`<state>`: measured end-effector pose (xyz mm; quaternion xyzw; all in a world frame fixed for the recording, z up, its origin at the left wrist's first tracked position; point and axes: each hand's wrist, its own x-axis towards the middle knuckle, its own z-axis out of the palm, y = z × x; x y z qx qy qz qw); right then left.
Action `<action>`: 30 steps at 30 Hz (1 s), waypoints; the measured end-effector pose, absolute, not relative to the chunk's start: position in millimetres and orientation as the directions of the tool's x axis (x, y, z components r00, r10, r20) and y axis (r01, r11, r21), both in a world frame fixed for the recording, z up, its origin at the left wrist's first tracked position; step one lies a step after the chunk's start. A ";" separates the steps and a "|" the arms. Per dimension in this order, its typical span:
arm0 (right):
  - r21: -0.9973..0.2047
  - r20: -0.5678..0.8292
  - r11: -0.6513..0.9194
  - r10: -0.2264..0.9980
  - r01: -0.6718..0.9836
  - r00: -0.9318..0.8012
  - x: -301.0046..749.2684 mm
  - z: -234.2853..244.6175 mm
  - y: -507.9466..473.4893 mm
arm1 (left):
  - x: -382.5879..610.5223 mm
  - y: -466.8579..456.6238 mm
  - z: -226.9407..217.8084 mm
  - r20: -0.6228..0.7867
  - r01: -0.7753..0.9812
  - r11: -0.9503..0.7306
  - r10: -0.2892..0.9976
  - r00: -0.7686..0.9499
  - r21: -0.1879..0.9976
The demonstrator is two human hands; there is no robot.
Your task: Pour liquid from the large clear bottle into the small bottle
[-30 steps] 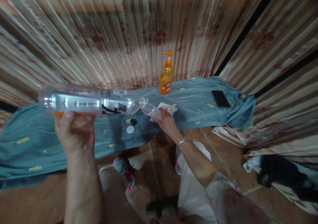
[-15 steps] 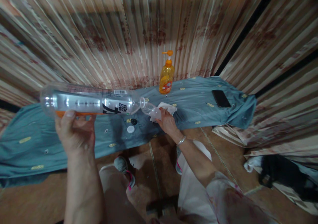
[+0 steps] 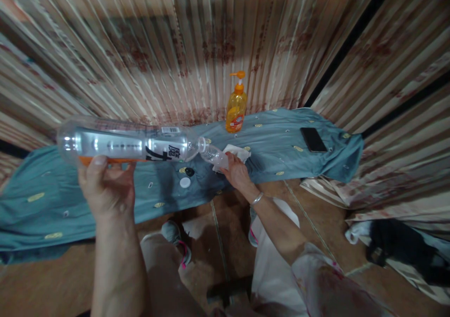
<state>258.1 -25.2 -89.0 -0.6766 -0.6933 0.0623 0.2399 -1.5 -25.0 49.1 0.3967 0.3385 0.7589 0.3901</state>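
Observation:
My left hand [image 3: 108, 185] is closed around the lower part of a large clear plastic bottle [image 3: 133, 141] with a silver and orange label. The bottle lies nearly level in the air, its neck toward the right. At its mouth is the neck of a small clear bottle [image 3: 213, 155], tilted with its base down to the right. My right hand [image 3: 239, 171] grips that small bottle near its base. A crumpled white tissue [image 3: 237, 153] lies behind the fingers. On the cloth below are a black cap [image 3: 190, 171] and a white cap [image 3: 184, 182].
An orange pump bottle [image 3: 236, 110] stands at the back of the bench, covered by a blue-green cloth [image 3: 274, 143]. A black phone [image 3: 312, 139] lies on the right. Pleated curtains [image 3: 211, 40] hang behind. A dark bag-like thing [image 3: 404, 249] is at the lower right.

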 end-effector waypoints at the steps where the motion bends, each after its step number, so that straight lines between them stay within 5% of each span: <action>1: -0.406 0.245 0.073 0.969 0.911 0.031 258.0 -88.6 -25.3 | -1.5 -25.0 49.4 0.335 -0.325 -0.465 0.861 -0.382 0.824; 30: -0.397 0.213 0.054 0.977 0.916 0.035 257.6 -86.1 -26.5 | -0.4 -24.2 53.9 0.347 -0.359 -0.479 0.860 -0.374 0.801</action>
